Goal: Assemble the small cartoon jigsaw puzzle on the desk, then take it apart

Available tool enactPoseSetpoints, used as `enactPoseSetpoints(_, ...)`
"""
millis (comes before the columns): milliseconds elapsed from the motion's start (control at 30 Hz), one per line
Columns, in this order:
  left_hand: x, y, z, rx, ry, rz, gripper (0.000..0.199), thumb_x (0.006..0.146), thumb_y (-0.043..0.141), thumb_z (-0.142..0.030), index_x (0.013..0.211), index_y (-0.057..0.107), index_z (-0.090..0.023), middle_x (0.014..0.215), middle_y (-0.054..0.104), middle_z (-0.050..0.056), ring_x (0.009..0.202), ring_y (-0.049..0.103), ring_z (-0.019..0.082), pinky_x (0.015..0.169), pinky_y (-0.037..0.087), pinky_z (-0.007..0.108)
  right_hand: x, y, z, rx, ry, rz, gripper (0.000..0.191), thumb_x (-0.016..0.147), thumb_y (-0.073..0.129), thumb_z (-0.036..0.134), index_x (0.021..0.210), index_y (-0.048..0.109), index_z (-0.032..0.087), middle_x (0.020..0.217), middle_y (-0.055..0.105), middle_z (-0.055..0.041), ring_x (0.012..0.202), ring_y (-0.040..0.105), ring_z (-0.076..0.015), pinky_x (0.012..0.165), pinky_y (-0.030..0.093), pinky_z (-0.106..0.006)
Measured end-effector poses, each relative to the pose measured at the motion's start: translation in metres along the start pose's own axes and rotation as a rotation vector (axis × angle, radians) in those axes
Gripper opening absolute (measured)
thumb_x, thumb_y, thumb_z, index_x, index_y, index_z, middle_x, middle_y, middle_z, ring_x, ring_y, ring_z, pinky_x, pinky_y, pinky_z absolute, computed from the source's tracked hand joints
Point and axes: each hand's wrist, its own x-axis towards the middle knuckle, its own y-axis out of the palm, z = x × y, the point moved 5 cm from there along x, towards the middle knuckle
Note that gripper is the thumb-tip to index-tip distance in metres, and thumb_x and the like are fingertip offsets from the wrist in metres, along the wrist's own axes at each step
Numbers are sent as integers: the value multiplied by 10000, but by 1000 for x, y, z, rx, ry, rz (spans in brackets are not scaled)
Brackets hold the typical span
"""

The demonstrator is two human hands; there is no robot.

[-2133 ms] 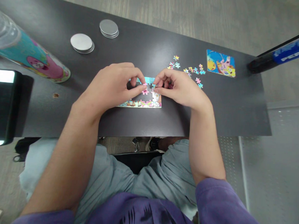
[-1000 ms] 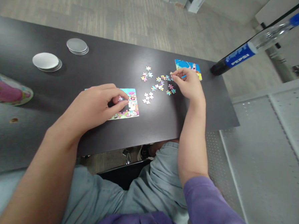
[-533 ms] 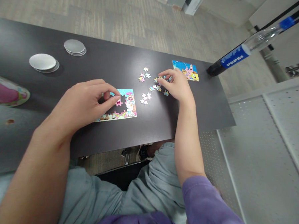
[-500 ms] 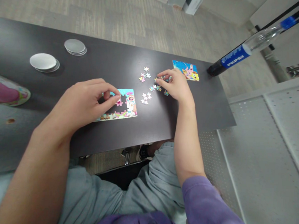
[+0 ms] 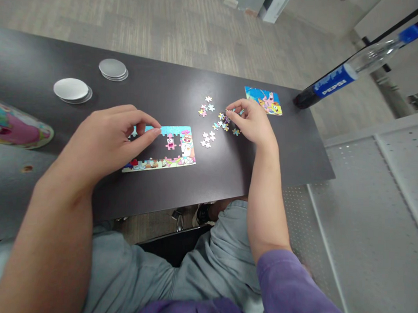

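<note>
My left hand [image 5: 114,135] hovers over the left part of a jigsaw puzzle [image 5: 186,150], thumb and index fingertip together with no piece showing between them. The puzzle's border is joined around a dark gap, and a pink face section [image 5: 170,142] stands inside it. Part of the left border is hidden by my hand. My right hand [image 5: 251,121] is at the loose jigsaw pieces [image 5: 225,126], its thumb and index finger pinching what looks like a small puzzle piece. More loose pieces [image 5: 207,139] lie between the hands, and others [image 5: 206,107] farther back.
A colourful picture card [image 5: 273,104] lies behind my right hand, with a Pepsi bottle [image 5: 334,81] to its right. Two stacks of white discs [image 5: 70,89] [image 5: 112,69] sit at the back left. A colourful cylindrical container [image 5: 17,125] is at the dark table's [image 5: 151,191] left.
My left hand has drawn back left from the pink face section, uncovering it. My right hand stays at the loose pieces. The whole view has shifted slightly.
</note>
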Motion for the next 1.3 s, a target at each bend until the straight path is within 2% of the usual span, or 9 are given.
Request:
enactPoseSetpoints(100,-1,0,-1,8,-2,5,426,1112,631,-533,1162,945,-249,941,748,31,754,603,246,789,442,433,-1,3,1,-25,-21,3,199,1170,842,237,1335,943,287,1185,809,-87,1070,749,-324,1145,631,-519)
enactPoseSetpoints(300,2,1,-6,13,-92,115,375,1136,605,-529,1194,879,-280,1036,776,74,859,663,305,869,465,475,0,24,19,-55,-65,78,347,1233,872,386,1576,923,371,1391,741,-122,1347,746,-406,1348,561,-633)
enactPoseSetpoints(400,3,2,-8,10,-118,138,360,1132,597,-532,1196,851,-284,1039,764,85,894,677,329,881,456,479,0,28,27,-89,-67,107,327,1208,903,374,1533,933,382,1373,739,-117,1360,733,-420,1356,539,-675)
enactPoseSetpoints(567,3,3,-8,1,-119,153,369,1142,578,-509,1209,856,-275,1056,752,95,924,666,330,906,445,481,-2,23,34,-66,-99,129,207,1145,960,306,1344,947,361,1292,748,-94,1297,761,-405,1294,575,-629)
enactPoseSetpoints(733,3,4,-7,0,-115,171,440,1155,563,-535,1240,876,-237,1066,748,108,942,671,325,913,447,490,-1,26,37,-51,-73,89,217,1087,1029,303,1266,906,318,1300,783,-93,1254,777,-392,1278,576,-615)
enactPoseSetpoints(867,2,5,-5,6,-117,167,427,1150,565,-526,1242,875,-246,1092,775,112,952,682,323,910,451,494,-2,28,43,-40,-96,122,127,1126,925,228,1225,929,306,1265,782,-78,1138,748,-341,1277,582,-592)
enactPoseSetpoints(967,1,5,-5,2,-105,166,409,1163,568,-544,1233,859,-266,1102,790,113,962,690,326,908,449,495,-3,22,42,-26,-89,130,179,1146,862,237,1280,944,324,1274,791,-69,1064,716,-318,1243,608,-576)
enactPoseSetpoints(1067,2,4,-6,3,-104,166,409,1171,566,-530,1240,866,-260,1104,786,110,970,695,321,912,450,492,-2,10,32,6,-60,68,236,1130,838,235,1329,923,328,1245,801,-65,1008,694,-301,1159,636,-527)
enactPoseSetpoints(1300,2,2,-2,13,-107,115,345,1130,597,-541,1172,851,-312,1104,827,74,976,763,336,922,514,485,-8,-33,-2,31,67,-172,105,1098,789,216,1163,859,260,1091,789,-83,897,638,-285,954,574,-499)
